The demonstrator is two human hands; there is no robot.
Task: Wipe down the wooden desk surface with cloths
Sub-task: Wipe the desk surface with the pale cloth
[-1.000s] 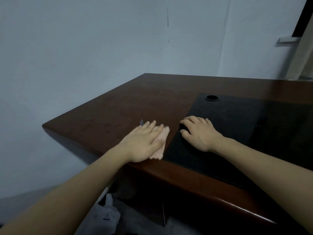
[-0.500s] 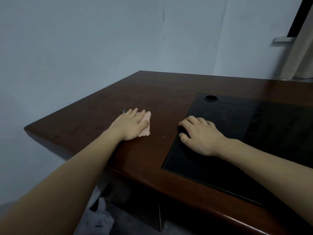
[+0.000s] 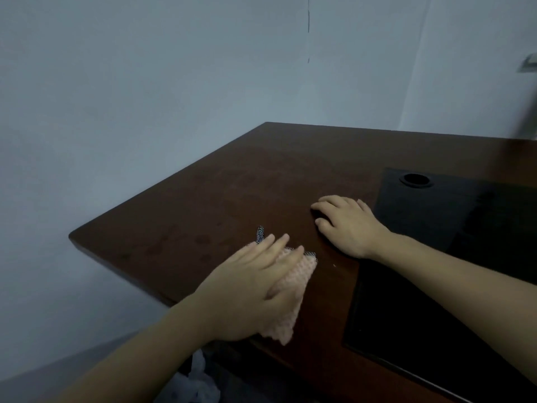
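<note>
A pink cloth (image 3: 290, 289) with a waffle-like weave lies flat on a dark brown wooden desk (image 3: 232, 193), near its front edge. A small dark mesh tag sticks out at the cloth's far corners. The left hand (image 3: 255, 286) lies on top of the cloth, palm down, fingers straight and slightly spread, pressing it to the wood and covering most of its left half. The right hand (image 3: 345, 225) rests on bare wood just beyond and to the right of the cloth, apart from it, palm down with fingers gently bent and holding nothing.

To the right, a black inset panel (image 3: 436, 257) is set into the desk top, with a round cable hole (image 3: 416, 180) at its far corner. The right forearm crosses the panel. A pale blue-grey wall (image 3: 145, 82) stands behind the desk. Below the desk's front edge, something white and crumpled (image 3: 200, 382) lies on the floor, too dim to identify.
</note>
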